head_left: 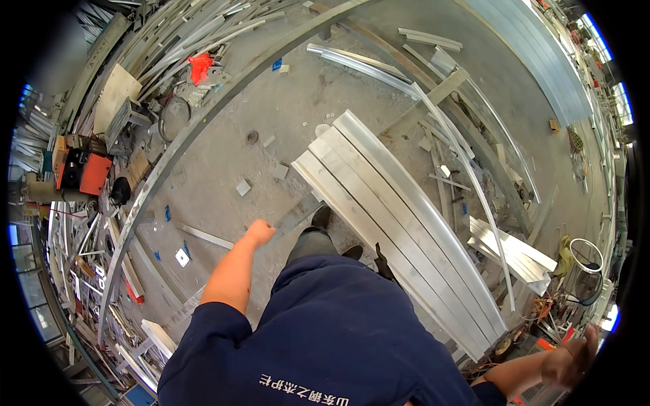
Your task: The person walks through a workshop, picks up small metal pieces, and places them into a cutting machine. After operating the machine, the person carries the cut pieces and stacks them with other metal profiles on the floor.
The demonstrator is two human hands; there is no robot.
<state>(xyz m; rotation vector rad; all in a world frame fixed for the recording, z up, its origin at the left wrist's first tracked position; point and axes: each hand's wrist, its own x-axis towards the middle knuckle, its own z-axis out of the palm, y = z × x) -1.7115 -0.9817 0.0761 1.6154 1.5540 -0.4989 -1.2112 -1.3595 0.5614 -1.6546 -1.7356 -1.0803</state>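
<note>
Standing beside one bundle of long, silvery ribbed metal profiles (406,230), apparently four side by side, lying slantwise just to the right. Judging by the bare left hand (259,233), its grip curled closed on nothing visible, and the bare right hand (571,360), too blurred to tell, probably pausing between handling steps; next calls for bringing both hands to the bundle's long edges.

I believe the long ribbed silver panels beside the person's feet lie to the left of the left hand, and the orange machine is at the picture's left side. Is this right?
Not quite: the head view shows the silver panels to the right of the left hand. The orange machine is indeed at the picture's left side.
</note>
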